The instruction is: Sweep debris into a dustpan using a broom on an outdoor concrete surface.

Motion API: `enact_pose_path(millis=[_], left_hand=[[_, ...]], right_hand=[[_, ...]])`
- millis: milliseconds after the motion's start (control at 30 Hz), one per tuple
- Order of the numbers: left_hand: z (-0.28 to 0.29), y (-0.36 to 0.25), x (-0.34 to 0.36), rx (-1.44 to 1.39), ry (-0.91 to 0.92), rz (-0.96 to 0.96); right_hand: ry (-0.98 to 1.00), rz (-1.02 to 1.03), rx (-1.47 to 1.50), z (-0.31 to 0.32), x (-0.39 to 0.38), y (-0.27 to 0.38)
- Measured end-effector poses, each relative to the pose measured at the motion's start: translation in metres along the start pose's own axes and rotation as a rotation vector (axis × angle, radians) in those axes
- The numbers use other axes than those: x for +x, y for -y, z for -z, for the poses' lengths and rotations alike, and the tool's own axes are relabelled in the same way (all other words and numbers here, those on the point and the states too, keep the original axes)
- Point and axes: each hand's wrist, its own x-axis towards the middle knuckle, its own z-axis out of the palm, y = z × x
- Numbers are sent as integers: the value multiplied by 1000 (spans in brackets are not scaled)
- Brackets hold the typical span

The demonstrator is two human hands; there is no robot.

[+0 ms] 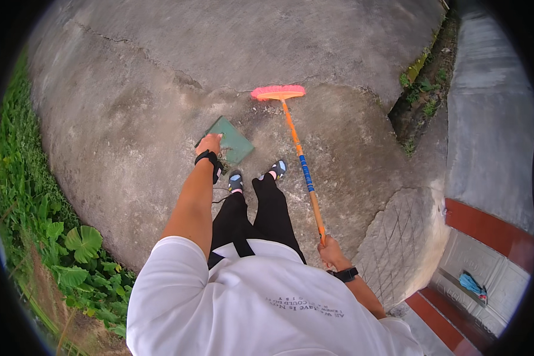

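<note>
My right hand (333, 253) is closed round the lower end of a broom's long handle, which is orange with a blue-wrapped stretch. The broom (280, 93) reaches away from me, its orange head and pink bristles resting on the concrete. Small bits of debris (269, 110) lie on the ground just on the near side of the bristles. A flat green dustpan (234, 142) is in front of my feet, left of the broom. My left hand (209, 144) is closed at its left side, where the fingers hide the part they grip.
Cracked, rough concrete (160, 118) surrounds my feet. Leafy green plants (77, 255) border it on the left. To the right runs a weedy gutter (424, 92) beside a smoother grey slab (486, 118). A blue cloth-like item (472, 284) lies on the tiled step at the lower right.
</note>
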Motion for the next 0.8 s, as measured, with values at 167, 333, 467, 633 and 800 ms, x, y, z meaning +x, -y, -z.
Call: enact_pose_path(millis=[167, 333, 467, 633, 800], left_hand=[[-8, 8, 6, -17, -51, -70], [-16, 21, 25, -65, -40, -141], [-22, 25, 29, -25, -76, -182], [-14, 13, 13, -13, -44, -165], [-27, 33, 26, 131, -92, -270]], right_hand=[[-50, 274, -244, -17, -10, -41], [-54, 150, -81, -35, -56, -55], [-58, 91, 250, -37, -87, -48], [-152, 43, 288, -46, -52, -56], [-53, -83, 303, -34, -19, -25]])
